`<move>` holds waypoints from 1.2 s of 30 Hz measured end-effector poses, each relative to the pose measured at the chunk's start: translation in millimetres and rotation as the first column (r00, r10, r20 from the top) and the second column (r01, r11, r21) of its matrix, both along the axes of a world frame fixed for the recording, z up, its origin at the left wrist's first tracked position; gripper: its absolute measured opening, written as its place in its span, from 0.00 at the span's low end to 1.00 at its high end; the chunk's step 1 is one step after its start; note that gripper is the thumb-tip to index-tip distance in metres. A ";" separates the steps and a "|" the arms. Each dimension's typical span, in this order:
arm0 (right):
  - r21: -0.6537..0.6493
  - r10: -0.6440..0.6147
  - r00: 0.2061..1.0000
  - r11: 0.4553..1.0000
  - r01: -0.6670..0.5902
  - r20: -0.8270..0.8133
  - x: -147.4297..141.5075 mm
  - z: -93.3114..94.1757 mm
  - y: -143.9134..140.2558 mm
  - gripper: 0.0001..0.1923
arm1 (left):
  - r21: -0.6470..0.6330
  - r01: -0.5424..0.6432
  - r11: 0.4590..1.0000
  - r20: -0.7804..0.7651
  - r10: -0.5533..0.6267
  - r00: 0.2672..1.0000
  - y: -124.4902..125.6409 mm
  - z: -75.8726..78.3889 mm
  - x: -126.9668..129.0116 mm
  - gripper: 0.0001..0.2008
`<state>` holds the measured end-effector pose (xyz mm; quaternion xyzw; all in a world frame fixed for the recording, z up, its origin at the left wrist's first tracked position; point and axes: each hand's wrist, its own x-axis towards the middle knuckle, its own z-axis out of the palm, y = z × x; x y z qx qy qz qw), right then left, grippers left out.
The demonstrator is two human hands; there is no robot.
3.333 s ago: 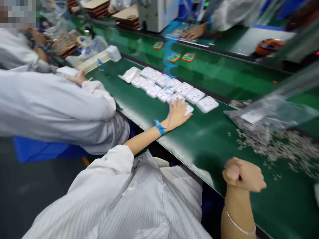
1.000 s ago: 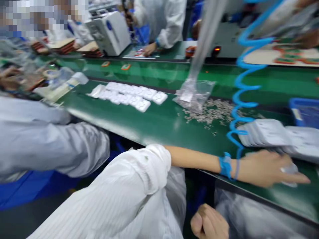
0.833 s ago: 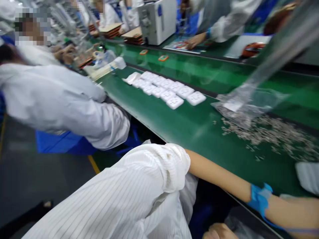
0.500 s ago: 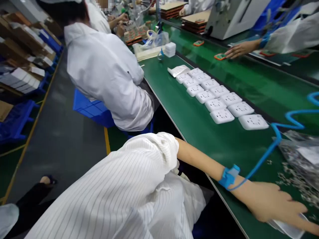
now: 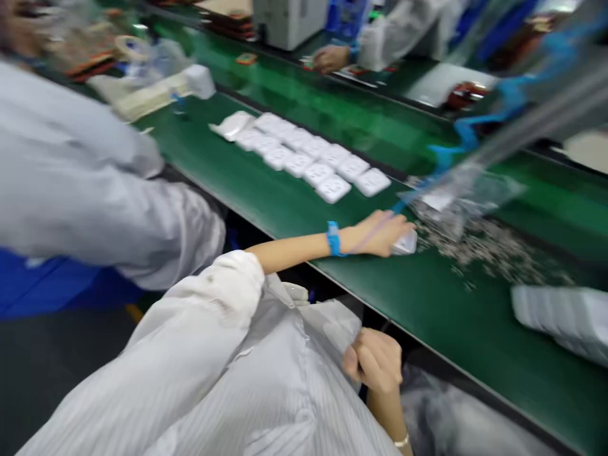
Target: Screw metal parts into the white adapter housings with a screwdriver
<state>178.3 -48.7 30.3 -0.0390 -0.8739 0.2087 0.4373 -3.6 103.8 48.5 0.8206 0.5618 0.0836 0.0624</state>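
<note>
Your left hand [image 5: 380, 232] lies at the centre of the frame, arm stretched across the near edge of the green bench [image 5: 294, 202], with a blue wrist strap [image 5: 333, 239] and a coiled blue cord [image 5: 456, 142] running up toward the upper right. The fingers are curled lightly around a white socket piece [image 5: 407, 242], pressing it flat against the bench surface; the hold looks narrow, closed over the part with only its right end showing. That piece sits just right of centre, right beside a scatter of small metal parts [image 5: 489, 250] spilling from a clear plastic bag [image 5: 468, 196] — probably kept close so they are within easy reach. Above and left of your hand, two tidy rows of white socket faces [image 5: 308, 158] run diagonally toward the upper left, apparently laid face up in line so each can be taken in turn. Your right hand [image 5: 375, 361] is at the lower centre, below the bench edge, closed in a loose fist against your striped white coat; whether it holds anything cannot be told. A stack of pale covers [image 5: 560, 316] rests at the right edge. A co-worker's sleeve [image 5: 95, 190] fills the left side, and another person's hand [image 5: 330, 58] works at the top centre — all of it blurred.
</note>
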 end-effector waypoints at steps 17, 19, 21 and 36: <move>0.145 -0.230 0.972 0.961 0.235 -0.048 -14.0 -5.8 12.4 0.17 | 0.041 -0.159 0.986 0.063 0.156 0.986 30.2 -10.0 -63.7 0.50; 0.147 -0.225 0.972 0.961 0.232 -0.067 -15.1 -4.8 14.1 0.17 | 0.037 -0.154 0.987 0.081 0.151 0.985 29.6 -12.1 -63.8 0.50; 0.143 -0.221 0.973 0.963 0.227 -0.061 -16.0 -3.7 14.5 0.17 | 0.028 -0.138 0.990 0.070 0.136 0.988 30.7 -13.5 -63.3 0.49; 0.134 -0.265 0.959 0.952 0.276 -0.097 1.8 11.5 14.2 0.20 | 0.041 0.119 0.992 0.116 -0.123 0.986 -53.7 -4.6 -33.2 0.46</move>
